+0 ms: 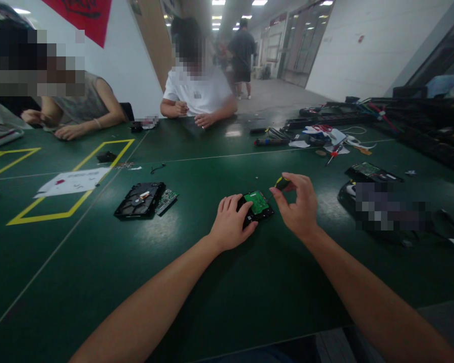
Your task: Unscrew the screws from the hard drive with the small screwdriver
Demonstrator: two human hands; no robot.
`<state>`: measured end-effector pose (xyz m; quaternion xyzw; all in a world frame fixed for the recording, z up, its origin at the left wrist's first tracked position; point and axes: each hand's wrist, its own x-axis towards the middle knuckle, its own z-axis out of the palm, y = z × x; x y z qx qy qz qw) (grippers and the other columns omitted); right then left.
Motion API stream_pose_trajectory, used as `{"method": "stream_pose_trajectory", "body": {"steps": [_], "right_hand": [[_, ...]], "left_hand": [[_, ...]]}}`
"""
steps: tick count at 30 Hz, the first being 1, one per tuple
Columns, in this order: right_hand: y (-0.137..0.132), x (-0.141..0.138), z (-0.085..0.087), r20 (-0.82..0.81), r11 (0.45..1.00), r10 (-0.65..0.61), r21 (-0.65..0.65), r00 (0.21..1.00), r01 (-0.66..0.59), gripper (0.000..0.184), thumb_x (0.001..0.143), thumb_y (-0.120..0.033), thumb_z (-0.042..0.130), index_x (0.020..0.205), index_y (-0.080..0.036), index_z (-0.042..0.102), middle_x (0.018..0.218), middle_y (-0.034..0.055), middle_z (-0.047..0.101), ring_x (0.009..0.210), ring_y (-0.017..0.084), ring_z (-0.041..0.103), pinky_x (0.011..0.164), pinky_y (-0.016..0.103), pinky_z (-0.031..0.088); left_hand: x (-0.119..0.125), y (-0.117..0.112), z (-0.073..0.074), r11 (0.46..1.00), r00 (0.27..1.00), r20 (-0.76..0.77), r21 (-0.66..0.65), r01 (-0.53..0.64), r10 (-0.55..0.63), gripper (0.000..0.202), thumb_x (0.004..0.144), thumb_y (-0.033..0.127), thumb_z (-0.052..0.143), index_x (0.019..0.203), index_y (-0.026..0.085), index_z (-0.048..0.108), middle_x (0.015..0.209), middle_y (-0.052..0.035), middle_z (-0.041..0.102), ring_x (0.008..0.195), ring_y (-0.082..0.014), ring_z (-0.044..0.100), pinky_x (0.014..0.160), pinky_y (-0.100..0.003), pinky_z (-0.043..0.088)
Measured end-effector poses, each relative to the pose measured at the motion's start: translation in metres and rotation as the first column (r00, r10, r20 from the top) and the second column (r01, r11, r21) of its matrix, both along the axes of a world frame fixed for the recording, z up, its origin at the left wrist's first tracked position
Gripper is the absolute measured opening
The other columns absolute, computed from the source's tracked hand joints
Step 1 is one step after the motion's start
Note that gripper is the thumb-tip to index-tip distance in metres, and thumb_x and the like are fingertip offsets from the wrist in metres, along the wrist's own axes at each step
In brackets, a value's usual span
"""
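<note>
A hard drive (266, 214) lies on the green table with its green circuit board facing up. My left hand (232, 222) holds it from the left side, the fingers laid over its edge and partly onto the board. Just right of the drive, my right hand (298, 204) pinches a small screwdriver (282, 183) by its yellow and dark handle. Its tip points down toward the drive's right edge; whether it touches is too small to tell. To the left rest a black drive casing (139, 200) and a loose circuit board (167, 201).
At the right lie another drive (374, 172), a dark blurred object (389, 206) and a red-handled screwdriver (333, 154) among cables. A white sheet (73, 182) lies over yellow tape lines at left. Two people sit across the table; another person (242, 55) stands farther back.
</note>
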<state>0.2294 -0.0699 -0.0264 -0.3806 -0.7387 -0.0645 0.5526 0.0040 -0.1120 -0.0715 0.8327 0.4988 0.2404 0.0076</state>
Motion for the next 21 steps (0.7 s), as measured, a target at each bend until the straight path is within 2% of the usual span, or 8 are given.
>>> {"method": "stream_pose_trajectory", "body": {"steps": [4, 7, 13, 18, 21], "right_hand": [[0.0004, -0.0004, -0.0041, -0.017, 0.994, 0.061, -0.085, 0.998, -0.062, 0.053, 0.104, -0.025, 0.061, 0.154, -0.031, 0.047, 0.139, 0.0106, 0.067, 0.107, 0.026, 0.075, 0.094, 0.048, 0.064], [0.0009, -0.0012, -0.0059, -0.035, 0.989, 0.091, -0.115, 0.995, -0.094, 0.056, 0.106, -0.024, 0.055, 0.16, -0.03, 0.039, 0.149, 0.0125, 0.062, 0.109, 0.026, 0.075, 0.096, 0.049, 0.064], [0.0011, 0.0005, -0.0011, 0.019, 1.0, -0.017, -0.005, 1.0, 0.017, 0.052, 0.098, -0.029, 0.072, 0.147, -0.029, 0.055, 0.124, 0.0112, 0.065, 0.103, 0.027, 0.068, 0.085, 0.048, 0.065], [0.0016, 0.0, -0.0031, 0.027, 0.999, 0.005, -0.036, 1.0, -0.004, 0.057, 0.102, -0.025, 0.063, 0.156, -0.03, 0.046, 0.131, 0.012, 0.066, 0.103, 0.027, 0.07, 0.089, 0.051, 0.064], [0.0018, -0.0008, -0.0039, 0.014, 0.999, 0.022, -0.043, 1.0, -0.022, 0.062, 0.101, -0.025, 0.063, 0.159, -0.031, 0.042, 0.134, 0.0122, 0.065, 0.105, 0.027, 0.07, 0.089, 0.05, 0.064]], "left_hand": [[0.0003, 0.0005, 0.0002, 1.0, 1.0, -0.008, 0.0, 0.0, 0.0, 0.059, 0.096, 0.05, 0.066, 0.147, 0.021, 0.057, 0.158, -0.0187, 0.045, 0.146, -0.0405, 0.042, 0.123, -0.063, 0.034], [0.0005, 0.0003, 0.0005, 1.0, 1.0, -0.009, 0.002, 0.002, -0.002, 0.059, 0.096, 0.05, 0.066, 0.146, 0.02, 0.057, 0.157, -0.019, 0.045, 0.146, -0.0404, 0.042, 0.123, -0.063, 0.034], [0.0003, 0.0003, 0.0, 1.0, 1.0, 0.006, -0.002, 0.003, -0.003, 0.06, 0.096, 0.05, 0.067, 0.148, 0.023, 0.056, 0.159, -0.0177, 0.045, 0.147, -0.0403, 0.042, 0.123, -0.065, 0.034], [0.0004, 0.0005, -0.0002, 1.0, 1.0, -0.007, -0.002, -0.001, 0.001, 0.06, 0.095, 0.05, 0.068, 0.147, 0.022, 0.057, 0.157, -0.0182, 0.046, 0.146, -0.0402, 0.042, 0.123, -0.063, 0.034], [0.0007, 0.0003, 0.0, 1.0, 1.0, -0.003, -0.002, -0.005, 0.005, 0.061, 0.095, 0.05, 0.068, 0.147, 0.022, 0.057, 0.157, -0.018, 0.046, 0.146, -0.0401, 0.042, 0.123, -0.063, 0.034]]}}
